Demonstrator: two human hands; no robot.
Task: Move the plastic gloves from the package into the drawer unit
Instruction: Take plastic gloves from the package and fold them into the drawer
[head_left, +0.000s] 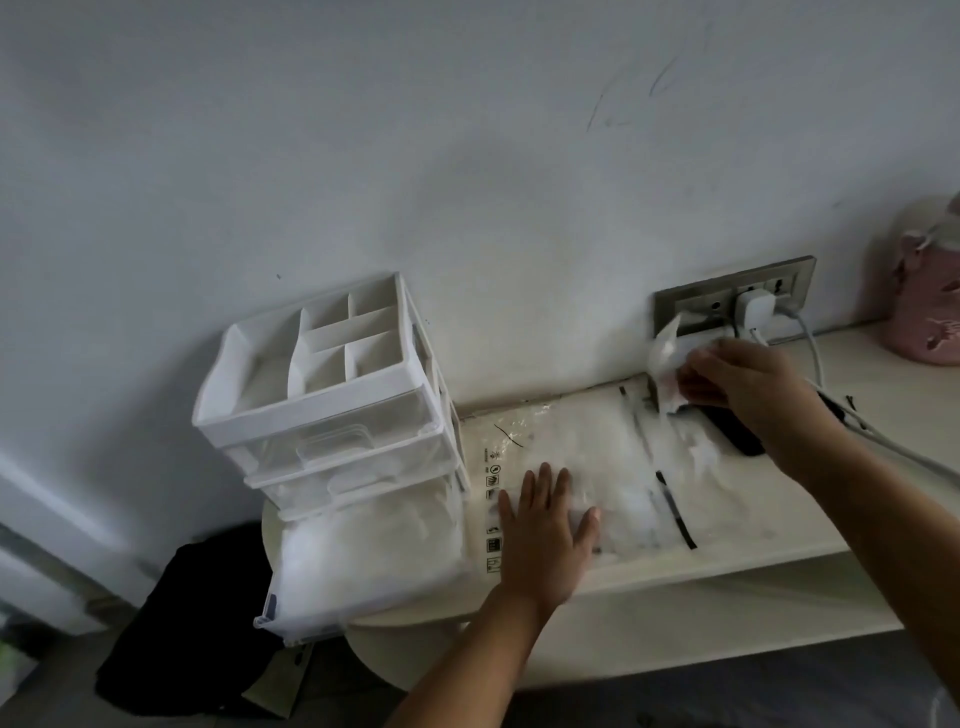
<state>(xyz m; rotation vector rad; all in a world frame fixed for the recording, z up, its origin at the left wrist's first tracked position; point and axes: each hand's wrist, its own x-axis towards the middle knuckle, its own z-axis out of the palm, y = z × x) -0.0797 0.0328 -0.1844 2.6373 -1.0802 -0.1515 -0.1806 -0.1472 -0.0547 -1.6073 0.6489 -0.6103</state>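
A clear plastic package (613, 457) with black print lies flat on the cream shelf (727, 566). My left hand (545, 525) presses flat on its near left part, fingers straight. At the package's far right end my right hand (748, 379) grips a bunch of thin plastic gloves (667, 358), lifted above the package. To the left stands a white drawer unit (332, 415). Its bottom drawer (363, 561) is pulled out and holds a heap of clear plastic gloves. The two upper drawers are closed.
A wall socket (732, 306) with a white charger (756, 309) and cables sits behind my right hand. A dark flat object (737, 434) lies under that hand. A pink container (930, 291) stands far right. Dark cloth (192, 623) lies on the floor below the drawer unit.
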